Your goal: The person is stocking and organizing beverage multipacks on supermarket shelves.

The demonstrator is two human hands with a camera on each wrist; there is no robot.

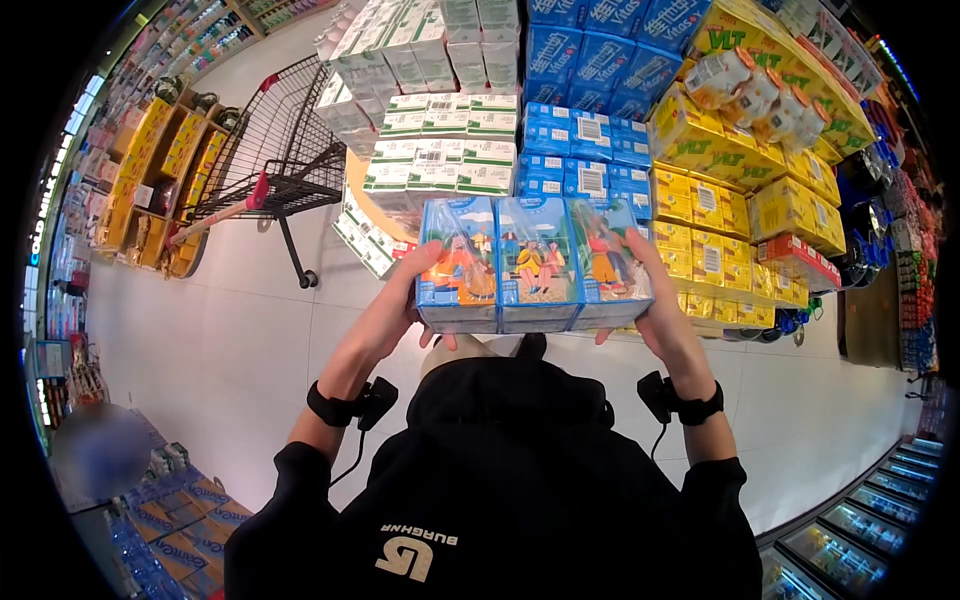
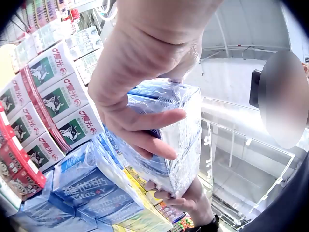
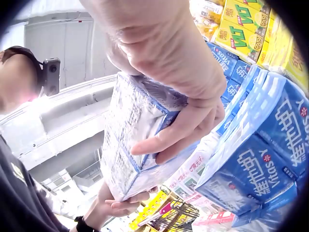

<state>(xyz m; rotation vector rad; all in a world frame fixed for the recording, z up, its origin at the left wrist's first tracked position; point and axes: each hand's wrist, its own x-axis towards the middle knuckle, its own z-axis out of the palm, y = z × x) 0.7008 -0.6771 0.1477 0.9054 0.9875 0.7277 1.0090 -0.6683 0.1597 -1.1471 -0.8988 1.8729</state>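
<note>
Wearing: a black top with pale lettering on the front, plus 2 black wrist straps, 1 per arm, each bearing a small device.
Left end: the left hand grips the blue pack here, thumb on the upper face, fingers bent beneath it.
Right end: the right hand grips the same pack in like manner, so both hands are closed on it.
Printed face: 3 cartons side by side under clear film, with figures drawn against blue and green; the pack is held off the floor, in front of the display's near edge.
Middle of display: a blue stack of wrapped cartons, printed "Vitasoy", just behind the pack; whether they touch, I cannot tell.
Left edge: a white stack with green print, beside the blue cartons.
Right edge: a yellow stack marked "VLT", a red pack near its outer corner and clear bottles with orange caps on its upper surface.
Beyond the left corner: a dark wire shopping cart, standing apart from the pack.
Farther left: a shelf unit with yellow panels and goods, past the cart.
</note>
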